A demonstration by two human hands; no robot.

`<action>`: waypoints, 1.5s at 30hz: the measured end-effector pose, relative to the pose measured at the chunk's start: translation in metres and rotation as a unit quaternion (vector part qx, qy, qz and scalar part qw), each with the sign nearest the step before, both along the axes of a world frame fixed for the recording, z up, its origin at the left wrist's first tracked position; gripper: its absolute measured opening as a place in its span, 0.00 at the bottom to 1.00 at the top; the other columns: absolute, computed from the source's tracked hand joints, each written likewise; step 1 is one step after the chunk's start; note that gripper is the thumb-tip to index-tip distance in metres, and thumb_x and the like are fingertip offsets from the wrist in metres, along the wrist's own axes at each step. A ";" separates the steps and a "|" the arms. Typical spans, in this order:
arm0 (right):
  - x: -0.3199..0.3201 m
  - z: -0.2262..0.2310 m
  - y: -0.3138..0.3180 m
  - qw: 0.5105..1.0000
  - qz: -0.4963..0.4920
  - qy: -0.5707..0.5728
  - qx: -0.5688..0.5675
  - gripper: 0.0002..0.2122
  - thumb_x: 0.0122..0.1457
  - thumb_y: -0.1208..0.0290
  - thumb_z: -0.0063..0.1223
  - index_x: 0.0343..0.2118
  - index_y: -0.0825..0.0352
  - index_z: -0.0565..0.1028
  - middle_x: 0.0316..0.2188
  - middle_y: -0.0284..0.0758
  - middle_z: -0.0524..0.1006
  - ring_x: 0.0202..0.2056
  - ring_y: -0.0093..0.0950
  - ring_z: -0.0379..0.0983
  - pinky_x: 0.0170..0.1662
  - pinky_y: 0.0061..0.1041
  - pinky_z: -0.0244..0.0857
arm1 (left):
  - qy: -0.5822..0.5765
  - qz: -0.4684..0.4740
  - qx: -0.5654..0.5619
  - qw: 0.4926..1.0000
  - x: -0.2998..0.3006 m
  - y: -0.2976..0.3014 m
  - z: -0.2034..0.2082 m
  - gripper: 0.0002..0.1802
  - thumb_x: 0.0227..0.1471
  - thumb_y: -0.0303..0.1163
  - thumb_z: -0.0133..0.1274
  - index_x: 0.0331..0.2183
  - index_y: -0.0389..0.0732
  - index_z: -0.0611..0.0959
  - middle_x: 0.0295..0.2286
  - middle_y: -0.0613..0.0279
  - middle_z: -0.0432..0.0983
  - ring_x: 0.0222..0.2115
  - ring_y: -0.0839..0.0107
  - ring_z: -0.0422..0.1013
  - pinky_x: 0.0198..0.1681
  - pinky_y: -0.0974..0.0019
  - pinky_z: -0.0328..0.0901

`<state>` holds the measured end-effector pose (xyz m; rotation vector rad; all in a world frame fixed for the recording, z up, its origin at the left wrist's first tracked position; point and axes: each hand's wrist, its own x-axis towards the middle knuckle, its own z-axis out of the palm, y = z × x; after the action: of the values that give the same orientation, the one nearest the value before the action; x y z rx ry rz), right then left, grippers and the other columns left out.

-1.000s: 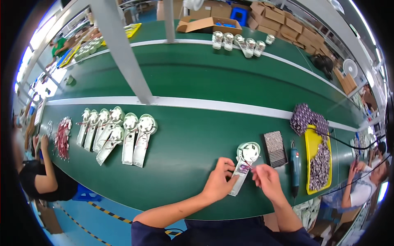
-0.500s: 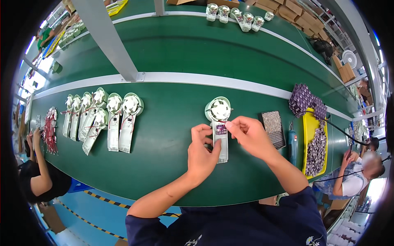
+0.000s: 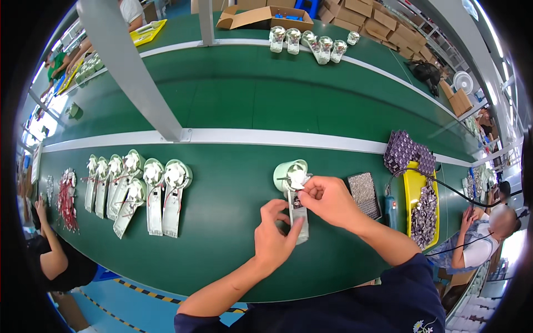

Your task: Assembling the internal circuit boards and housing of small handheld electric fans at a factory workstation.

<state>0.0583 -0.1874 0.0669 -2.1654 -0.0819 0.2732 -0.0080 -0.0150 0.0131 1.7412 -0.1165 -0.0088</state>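
A light green handheld fan housing (image 3: pixel 282 177) with a white fan wheel (image 3: pixel 298 178) is in front of me, its handle toward me. My left hand (image 3: pixel 272 236) grips the handle, thumb on one side and fingers on the other. Inside the upper handle sits a small circuit board (image 3: pixel 298 202), partly covered by my fingers. The closed fingers of my right hand (image 3: pixel 333 202) are at the top of the handle, just below the fan wheel. Whatever is between those fingertips is too small to make out.
Several similar fan housings (image 3: pixel 154 173) lie to the left, beside red wires (image 3: pixel 68 200). On the right are a black tray of small metal parts (image 3: pixel 363 194), a blue electric screwdriver (image 3: pixel 391 212), a yellow tray (image 3: pixel 411 194) and purple circuit boards (image 3: pixel 408 151). A metal post (image 3: pixel 133 72) rises beyond.
The whole scene sits lower in the picture. The fan housing has tilted, showing more of its round green side. My right hand has shifted nearer the fan wheel; my left hand keeps its grip.
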 end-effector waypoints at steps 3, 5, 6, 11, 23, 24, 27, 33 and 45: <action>0.032 0.010 -0.021 0.988 -0.056 0.042 0.135 0.04 0.60 0.75 0.60 0.33 0.70 0.81 0.27 0.30 0.82 0.29 0.15 0.77 0.35 0.17 0.71 | 0.008 -0.021 -0.065 0.998 0.000 0.003 0.007 0.30 0.58 0.25 0.58 0.56 0.33 0.61 0.49 0.47 0.74 0.37 0.70 0.76 0.28 0.72 0.69; 0.071 0.015 -0.055 0.992 -0.075 0.004 0.098 0.05 0.60 0.74 0.60 0.33 0.70 0.82 0.28 0.32 0.83 0.29 0.16 0.77 0.34 0.18 0.71 | -0.001 -0.019 -0.065 0.998 -0.002 0.003 0.005 0.27 0.59 0.25 0.57 0.55 0.34 0.62 0.48 0.48 0.75 0.35 0.70 0.76 0.29 0.73 0.69; 0.094 0.023 -0.070 0.993 -0.092 0.001 0.068 0.06 0.60 0.73 0.61 0.34 0.71 0.82 0.29 0.33 0.83 0.29 0.17 0.77 0.34 0.18 0.71 | 0.002 -0.026 -0.035 0.999 -0.002 0.001 0.001 0.27 0.59 0.25 0.57 0.54 0.34 0.63 0.47 0.49 0.76 0.35 0.71 0.76 0.29 0.73 0.69; 0.234 0.028 -0.170 0.974 -0.158 -0.152 -0.065 0.10 0.61 0.69 0.62 0.32 0.73 0.82 0.26 0.33 0.82 0.27 0.19 0.76 0.32 0.21 0.69 | 0.018 -0.034 0.030 0.999 0.001 0.000 -0.003 0.15 0.59 0.25 0.58 0.46 0.35 0.73 0.41 0.55 0.80 0.31 0.73 0.77 0.27 0.72 0.70; 0.505 -0.071 -0.312 0.845 -0.437 -0.240 -0.192 0.12 0.52 0.59 0.60 0.27 0.63 0.85 0.23 0.38 0.83 0.28 0.33 0.83 0.37 0.34 0.75 | -0.050 0.020 0.077 0.996 0.003 0.000 0.002 0.04 0.54 0.24 0.62 0.32 0.40 0.82 0.23 0.54 0.77 0.17 0.66 0.70 0.23 0.67 0.66; 0.509 -0.076 -0.312 0.842 -0.438 -0.242 -0.200 0.13 0.52 0.58 0.60 0.28 0.64 0.85 0.24 0.38 0.84 0.30 0.36 0.83 0.39 0.36 0.75 | -0.006 0.011 0.056 0.998 -0.004 0.001 -0.010 0.04 0.53 0.25 0.63 0.31 0.39 0.82 0.23 0.53 0.76 0.18 0.66 0.70 0.23 0.67 0.66; 0.515 -0.083 -0.297 0.867 -0.434 -0.215 -0.118 0.13 0.54 0.60 0.60 0.27 0.65 0.86 0.26 0.39 0.84 0.32 0.35 0.83 0.41 0.35 0.74 | 0.083 -0.036 0.045 0.995 -0.014 0.010 -0.005 0.03 0.60 0.26 0.55 0.38 0.40 0.79 0.31 0.47 0.77 0.28 0.51 0.75 0.31 0.59 0.70; 0.533 -0.072 -0.296 0.885 -0.345 -0.299 0.092 0.16 0.57 0.68 0.60 0.46 0.70 0.81 0.39 0.39 0.84 0.39 0.29 0.81 0.45 0.27 0.73 | 0.023 -0.026 0.065 0.997 -0.006 0.001 0.005 0.06 0.57 0.24 0.59 0.38 0.36 0.80 0.29 0.52 0.77 0.26 0.62 0.74 0.30 0.65 0.70; 0.085 0.026 0.034 0.944 0.091 0.142 0.284 0.08 0.63 0.71 0.56 0.40 0.71 0.77 0.27 0.33 0.77 0.24 0.22 0.73 0.30 0.22 0.70 | 0.000 0.044 0.009 0.999 0.001 0.048 0.040 0.10 0.56 0.28 0.57 0.41 0.40 0.79 0.28 0.55 0.77 0.26 0.59 0.75 0.33 0.59 0.71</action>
<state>0.1430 -0.1534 0.0930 -1.5291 -0.1742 0.5902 -0.0075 0.0333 0.0528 1.7625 -0.0394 0.0559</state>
